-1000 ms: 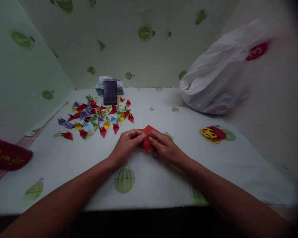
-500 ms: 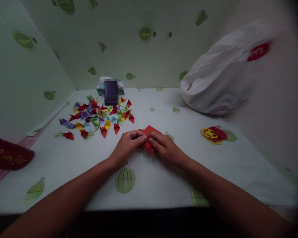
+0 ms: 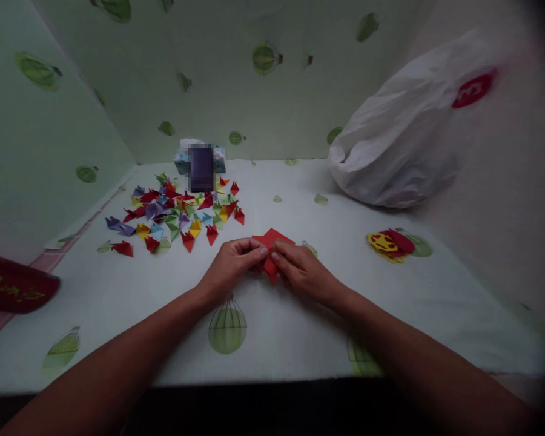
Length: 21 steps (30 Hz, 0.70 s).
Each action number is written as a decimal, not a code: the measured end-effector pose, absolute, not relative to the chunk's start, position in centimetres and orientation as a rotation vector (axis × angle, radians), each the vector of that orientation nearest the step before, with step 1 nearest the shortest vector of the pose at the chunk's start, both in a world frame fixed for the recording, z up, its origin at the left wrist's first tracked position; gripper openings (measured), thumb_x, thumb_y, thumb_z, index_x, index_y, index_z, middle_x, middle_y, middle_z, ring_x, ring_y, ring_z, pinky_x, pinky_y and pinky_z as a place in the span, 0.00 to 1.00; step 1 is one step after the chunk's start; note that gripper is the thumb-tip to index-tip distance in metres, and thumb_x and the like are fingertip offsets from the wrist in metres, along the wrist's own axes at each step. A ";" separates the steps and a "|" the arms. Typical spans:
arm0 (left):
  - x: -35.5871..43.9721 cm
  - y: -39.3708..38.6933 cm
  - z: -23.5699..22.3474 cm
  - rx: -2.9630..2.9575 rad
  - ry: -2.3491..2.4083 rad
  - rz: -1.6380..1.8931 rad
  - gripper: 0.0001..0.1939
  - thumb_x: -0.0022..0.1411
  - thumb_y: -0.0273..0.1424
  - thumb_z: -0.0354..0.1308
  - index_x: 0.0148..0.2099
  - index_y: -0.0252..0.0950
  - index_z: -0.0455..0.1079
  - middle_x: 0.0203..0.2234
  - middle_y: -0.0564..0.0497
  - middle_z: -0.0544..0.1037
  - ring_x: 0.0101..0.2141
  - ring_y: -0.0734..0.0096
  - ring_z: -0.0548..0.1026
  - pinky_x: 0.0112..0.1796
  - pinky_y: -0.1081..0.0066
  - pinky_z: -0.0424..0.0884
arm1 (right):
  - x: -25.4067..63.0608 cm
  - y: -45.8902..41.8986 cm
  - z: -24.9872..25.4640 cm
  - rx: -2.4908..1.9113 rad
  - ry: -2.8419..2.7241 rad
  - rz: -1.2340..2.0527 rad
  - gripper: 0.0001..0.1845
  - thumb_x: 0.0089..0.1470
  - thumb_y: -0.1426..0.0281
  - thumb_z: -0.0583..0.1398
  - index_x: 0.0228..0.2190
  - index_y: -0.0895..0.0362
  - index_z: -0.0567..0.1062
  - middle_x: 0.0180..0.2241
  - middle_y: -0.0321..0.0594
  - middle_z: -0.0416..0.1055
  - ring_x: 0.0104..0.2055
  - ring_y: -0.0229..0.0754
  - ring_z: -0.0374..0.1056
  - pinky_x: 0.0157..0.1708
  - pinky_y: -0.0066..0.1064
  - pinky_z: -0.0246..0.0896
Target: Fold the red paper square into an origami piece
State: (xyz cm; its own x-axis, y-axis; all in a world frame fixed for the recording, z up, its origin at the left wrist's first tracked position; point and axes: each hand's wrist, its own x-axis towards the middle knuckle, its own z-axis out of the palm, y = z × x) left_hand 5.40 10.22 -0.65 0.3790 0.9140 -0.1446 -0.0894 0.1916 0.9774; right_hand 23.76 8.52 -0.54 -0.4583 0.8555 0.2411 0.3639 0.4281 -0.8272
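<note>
A sheet of red origami paper (image 3: 277,235), partly folded, is held between both hands above the middle of the table. My left hand (image 3: 236,259) pinches its left side between thumb and fingers. On the right side, my right hand (image 3: 302,265) grips the paper with its thumb on top. A narrow red point hangs down between the hands, and a wider corner shows behind the fingers. Parts of the folds are hidden under the fingertips. To the left of my left hand lie several small folded paper cranes (image 3: 188,240) in red, yellow, green, blue and purple.
Behind the cranes stand a tissue box (image 3: 220,158) and a dark, partly blurred upright object (image 3: 202,168). A white plastic bag (image 3: 386,145) leans at the back right. Red and yellow cut-outs (image 3: 386,243) lie right of my hands. A dark red object (image 3: 20,284) sits at the left edge.
The view has shifted very slightly. Both hands keep their pinch on the red paper in nearly the same spot, with no clear change in its folds.
</note>
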 end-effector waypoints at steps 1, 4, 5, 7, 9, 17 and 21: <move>5.4 10.3 -0.7 1.166 0.924 0.859 0.14 0.56 0.39 0.68 0.31 0.34 0.74 0.22 0.54 0.74 0.25 0.77 0.68 0.30 0.74 0.63 | 23.8 8.5 -0.5 -1.020 -2.017 0.947 0.17 0.69 0.68 0.50 0.28 0.55 0.68 0.25 0.35 0.65 0.27 0.38 0.60 0.32 0.32 0.54; 5.3 10.4 -0.7 1.205 0.934 0.848 0.13 0.56 0.39 0.68 0.31 0.33 0.74 0.24 0.54 0.74 0.26 0.77 0.69 0.31 0.74 0.64 | 23.8 8.4 -0.5 -1.015 -2.018 0.974 0.16 0.69 0.68 0.50 0.28 0.55 0.68 0.25 0.35 0.65 0.28 0.38 0.61 0.32 0.32 0.54; 5.3 10.4 -0.7 1.213 0.934 0.846 0.13 0.56 0.39 0.68 0.31 0.33 0.73 0.23 0.53 0.74 0.25 0.77 0.69 0.31 0.74 0.63 | 23.8 8.4 -0.4 -1.018 -2.018 0.979 0.16 0.69 0.68 0.50 0.28 0.55 0.68 0.25 0.34 0.65 0.28 0.38 0.61 0.32 0.32 0.54; 5.3 10.3 -0.5 1.229 0.935 0.843 0.13 0.57 0.38 0.67 0.30 0.33 0.73 0.23 0.54 0.74 0.25 0.77 0.68 0.30 0.74 0.63 | 23.8 8.4 -0.4 -1.020 -2.019 0.984 0.16 0.69 0.68 0.50 0.28 0.55 0.67 0.25 0.34 0.65 0.27 0.38 0.61 0.32 0.31 0.54; 5.3 10.3 -0.3 1.246 0.942 0.846 0.13 0.56 0.38 0.66 0.30 0.33 0.73 0.22 0.54 0.72 0.25 0.78 0.67 0.29 0.75 0.62 | 23.8 8.3 -0.3 -1.019 -2.021 0.984 0.16 0.69 0.68 0.50 0.27 0.55 0.67 0.25 0.34 0.65 0.27 0.38 0.61 0.32 0.31 0.54; 5.3 10.2 0.3 1.315 0.989 0.826 0.13 0.57 0.38 0.64 0.29 0.33 0.71 0.21 0.55 0.73 0.24 0.77 0.68 0.29 0.74 0.64 | 23.7 8.5 -0.6 -1.035 -2.031 0.965 0.16 0.69 0.69 0.50 0.28 0.56 0.67 0.25 0.34 0.65 0.27 0.37 0.61 0.32 0.31 0.53; 5.3 10.2 0.2 1.268 0.973 0.800 0.13 0.58 0.38 0.63 0.29 0.34 0.71 0.21 0.54 0.73 0.22 0.76 0.69 0.28 0.74 0.65 | 23.7 8.5 -0.5 -1.025 -2.027 0.973 0.16 0.68 0.70 0.50 0.27 0.56 0.67 0.24 0.34 0.66 0.27 0.37 0.61 0.32 0.31 0.54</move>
State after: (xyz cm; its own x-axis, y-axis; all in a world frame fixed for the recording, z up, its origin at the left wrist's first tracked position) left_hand 5.27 10.19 0.19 0.3963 0.9064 -0.1459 0.0321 0.1451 0.9889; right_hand 23.73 8.53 -0.55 -0.4766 0.8516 0.2183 0.3620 0.4164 -0.8340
